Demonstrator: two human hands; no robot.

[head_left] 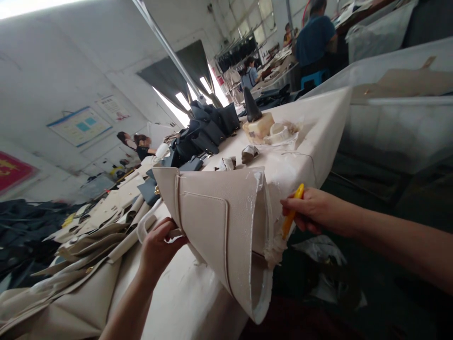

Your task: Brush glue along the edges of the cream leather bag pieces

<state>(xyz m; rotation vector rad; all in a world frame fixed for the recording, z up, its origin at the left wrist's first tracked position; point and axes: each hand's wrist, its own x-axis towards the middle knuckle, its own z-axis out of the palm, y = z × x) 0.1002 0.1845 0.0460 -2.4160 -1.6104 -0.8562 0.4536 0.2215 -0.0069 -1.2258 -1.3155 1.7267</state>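
Note:
A beige leather bag body (pixel 207 208) lies on its side at the table edge, its open end facing right. White glue-like smears run along the rim of that opening. My left hand (pixel 161 241) is closed on a strap or tab at the bag's left side, thumb and fingers pinched together. In my right hand (pixel 306 210) is a brush with a yellow handle (pixel 293 212). Its clotted, whitish bristle end (pixel 275 250) touches the rim of the opening. What lies inside the bag is mostly hidden.
Dark bags (pixel 203 130) are heaped farther back on the table (pixel 318 111). A glue-stained tub (pixel 258 127) and tape roll (pixel 278 133) stand nearby. Beige leather pieces (pixel 88 278) pile up on the left. Large plastic bins (pixel 396 127) stand at right. Several people sit working behind.

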